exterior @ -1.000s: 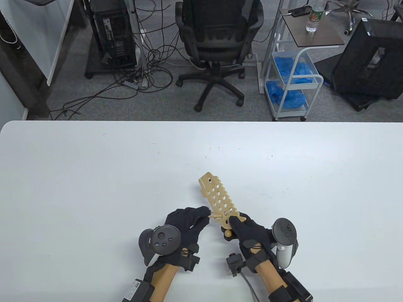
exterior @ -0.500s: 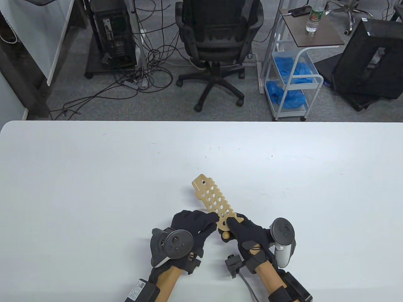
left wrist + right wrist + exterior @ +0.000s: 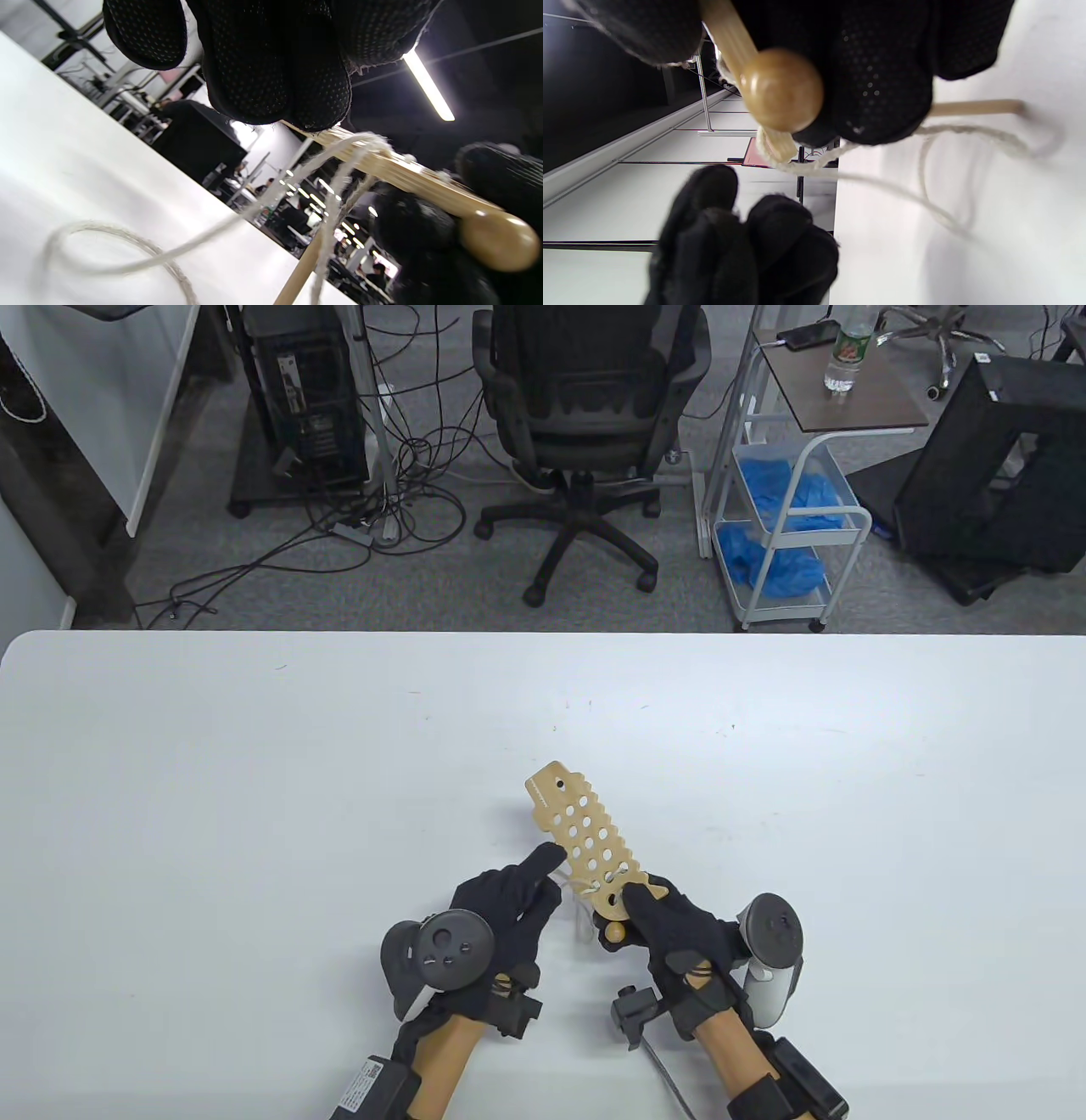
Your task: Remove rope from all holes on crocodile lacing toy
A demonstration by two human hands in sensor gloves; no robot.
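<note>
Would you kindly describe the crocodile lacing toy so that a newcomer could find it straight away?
On the long white table, look near the front edge, between the two black-gloved hands. The flat tan wooden crocodile board juts away from the person, its near end gripped by the right hand. It is the only wooden piece there, dotted with round holes and trailing thin white rope.

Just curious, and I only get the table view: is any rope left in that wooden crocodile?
Observer: Yes. The left wrist view shows the rope hanging off the crocodile toy and curling into a loop on the table.
Operator: Anything else lying under there?
Observer: The right wrist view shows a thin wooden stick on the table beside the rope.
Operator: How is the toy held?
Observer: The right hand's fingers grip its end, next to a round wooden knob.
</note>
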